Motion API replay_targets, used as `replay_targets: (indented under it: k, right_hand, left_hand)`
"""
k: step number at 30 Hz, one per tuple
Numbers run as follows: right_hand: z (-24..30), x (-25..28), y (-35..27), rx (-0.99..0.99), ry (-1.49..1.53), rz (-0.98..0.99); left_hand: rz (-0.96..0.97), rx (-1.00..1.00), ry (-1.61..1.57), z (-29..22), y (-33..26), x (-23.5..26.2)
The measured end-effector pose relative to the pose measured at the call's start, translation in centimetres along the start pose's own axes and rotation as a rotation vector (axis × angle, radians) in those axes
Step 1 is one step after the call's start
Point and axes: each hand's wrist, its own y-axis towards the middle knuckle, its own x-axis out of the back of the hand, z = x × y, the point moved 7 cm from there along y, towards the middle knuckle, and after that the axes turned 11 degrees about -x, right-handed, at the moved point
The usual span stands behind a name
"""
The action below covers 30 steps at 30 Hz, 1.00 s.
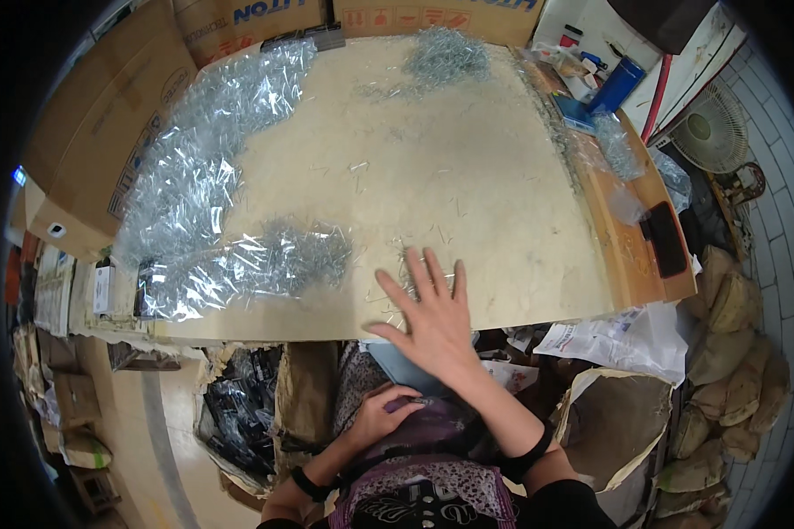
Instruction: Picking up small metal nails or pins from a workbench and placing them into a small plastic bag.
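Observation:
My right hand (pixel 432 322) lies over the table's near edge with its fingers spread wide. Beneath and around its fingertips are a few thin, clear, pin-like pieces (pixel 397 304). Below it, in front of my lap, is a grey-blue flat tray or scoop (pixel 406 366), partly hidden by my right hand and wrist. My left hand (pixel 381 414) is closed at the near end of this tray, its fingers curled round the edge. On the table's left side spreads a large heap of shiny clear thin pieces (pixel 185 176). A smaller heap of similar pieces (pixel 448 55) lies at the far edge.
Cardboard boxes (pixel 106 123) wall the left and back. Along the right ledge sit a phone (pixel 666 238) and a blue cylinder (pixel 617 84). Below the table stand a sack of dark pieces (pixel 243 414) and an open sack (pixel 613 423). A fan (pixel 706 128) stands at right.

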Motion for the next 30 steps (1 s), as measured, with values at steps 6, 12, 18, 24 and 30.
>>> replay_targets:
  k: [6, 12, 18, 24, 30]
  right_hand:
    - [-0.5, -1.4, -4.7, 0.036, 0.049, -0.086]
    - [-1.7, 1.9, -9.5, 0.11, 0.13, -0.104]
    - [-7.6, 2.5, -13.2, -0.212, 0.284, -0.193]
    - [-9.2, 0.4, -15.3, -0.387, 0.394, -0.002]
    - [-8.6, -1.7, -16.6, -0.426, 0.522, 0.264]
  left_hand:
    - [0.014, -0.07, 0.033, -1.5, -0.3, -0.1]
    - [0.026, -0.125, 0.037, -2.3, -0.7, -0.1]
    - [0.075, -0.056, 0.063, -2.2, 0.2, 0.0]
    - [0.117, 0.019, 0.002, 0.5, -0.1, -0.2]
    - [0.135, 0.031, -0.033, 0.1, -0.3, -0.4]
